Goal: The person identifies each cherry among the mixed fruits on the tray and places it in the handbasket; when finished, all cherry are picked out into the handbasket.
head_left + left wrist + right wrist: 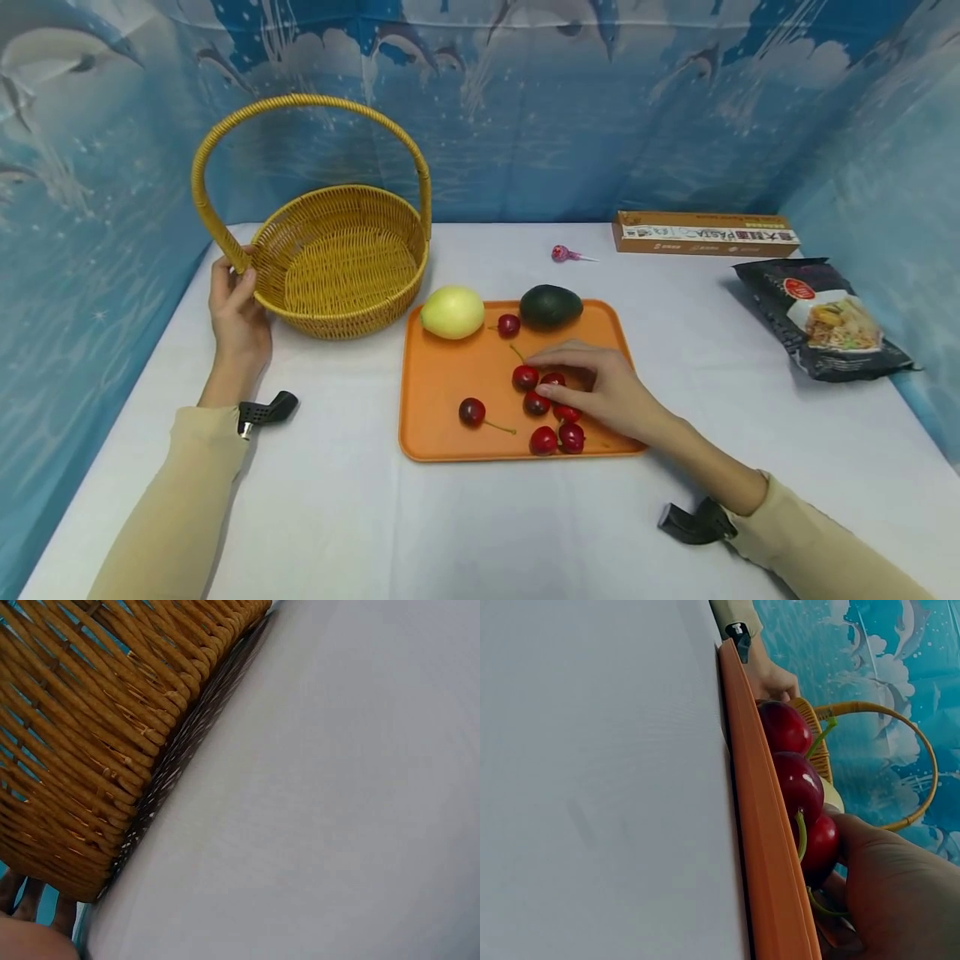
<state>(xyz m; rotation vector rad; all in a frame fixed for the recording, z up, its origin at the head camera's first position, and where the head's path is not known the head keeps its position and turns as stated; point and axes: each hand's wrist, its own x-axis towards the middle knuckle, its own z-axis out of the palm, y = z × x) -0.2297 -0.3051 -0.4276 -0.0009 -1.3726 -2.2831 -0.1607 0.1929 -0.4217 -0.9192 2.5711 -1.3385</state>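
Observation:
My left hand (242, 315) grips the yellow wicker basket (341, 327) by its left side, where the arched handle meets the rim. In the left wrist view the woven wall (97, 742) fills the upper left, with a few fingers at its lower end. Over an orange tray (431, 446), my right hand (600, 387) reaches in from the right; thumb and index finger pinch a red cherry (525, 378) with a green stem. Right below the thumb lies a darker cherry (536, 404). More cherries (799, 780) cluster under the palm and near the tray's front edge.
A lone cherry (472, 412) lies left on the tray. Along its back are a yellow lemon (453, 312), another cherry (508, 325) and a dark green avocado (551, 307). Behind stand a lollipop (562, 253), a pasta box (705, 234) and a black food packet (832, 325).

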